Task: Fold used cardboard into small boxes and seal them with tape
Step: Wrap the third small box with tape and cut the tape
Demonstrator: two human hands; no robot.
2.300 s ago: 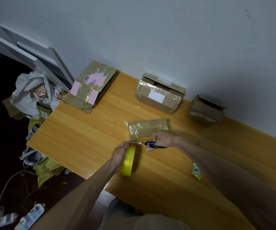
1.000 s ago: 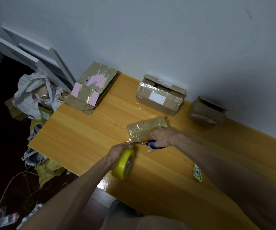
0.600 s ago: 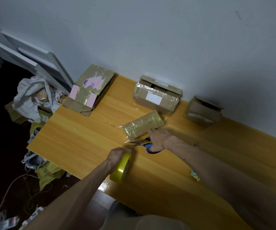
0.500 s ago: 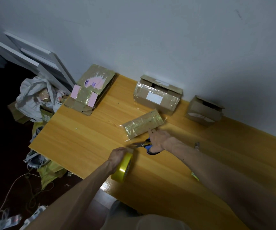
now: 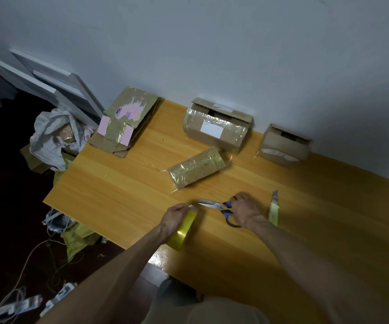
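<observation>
Moved since prior frames: small taped box (image 5: pixel 197 168) now lies free on table (image 5: pixel 118 195), skewed diagonal, well apart from both hands; scissors (image 5: pixel 219 208) drawn back toward person, tips near yellow tape roll (image 5: pixel 184 232). R hand (image 5: pixel 245 210): fingers curled round blue scissor handles, blades nearly together; L hand (image 5: pixel 176 218): fingers clamped over top of roll, held on edge at table's near side. Est.: tape looks cut, this box sealed & done; stock left: flattened cardboard (image 5: pixel 125 125) at far-left corner, larger open box (image 5: pixel 215 127) & smaller open box (image 5: pixel 282 146) by wall; yellow utility knife (image 5: pixel 273 209) idle just right of R hand.
</observation>
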